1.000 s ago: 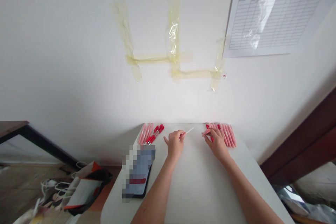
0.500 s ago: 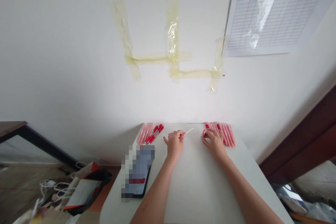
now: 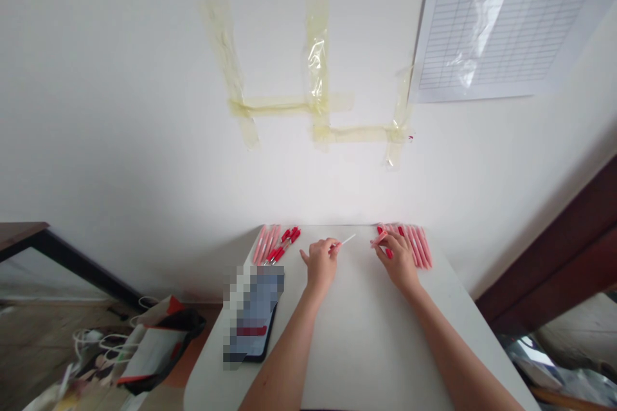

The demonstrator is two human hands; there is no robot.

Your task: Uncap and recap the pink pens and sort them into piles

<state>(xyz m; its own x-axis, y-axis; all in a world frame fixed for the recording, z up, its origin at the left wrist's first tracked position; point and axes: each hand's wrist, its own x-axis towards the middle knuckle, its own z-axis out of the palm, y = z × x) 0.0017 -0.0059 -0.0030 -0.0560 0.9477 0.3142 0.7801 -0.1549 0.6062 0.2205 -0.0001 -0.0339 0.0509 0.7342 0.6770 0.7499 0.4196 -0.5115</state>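
My left hand (image 3: 321,265) rests on the white table (image 3: 366,347), fingers pinched on a thin white pen refill (image 3: 345,241) that points up and to the right. My right hand (image 3: 398,258) lies at the left edge of a row of pink pen barrels (image 3: 417,246) at the far right of the table. Its fingers are curled round one pink barrel (image 3: 378,239), lifted off the row's left end. A second group of pink barrels and red-capped pens (image 3: 278,244) lies at the table's far left.
A dark tablet (image 3: 254,321) lies on the table's left edge. The white wall (image 3: 144,109) stands right behind the table, with yellowed tape strips (image 3: 318,103) and a printed sheet (image 3: 501,26). Bags and cables (image 3: 130,350) sit on the floor to the left. Dark wooden furniture (image 3: 559,270) stands to the right.
My right hand has shifted slightly over the left end of the pink row and raised one barrel. My left hand and the refill have stayed in place.
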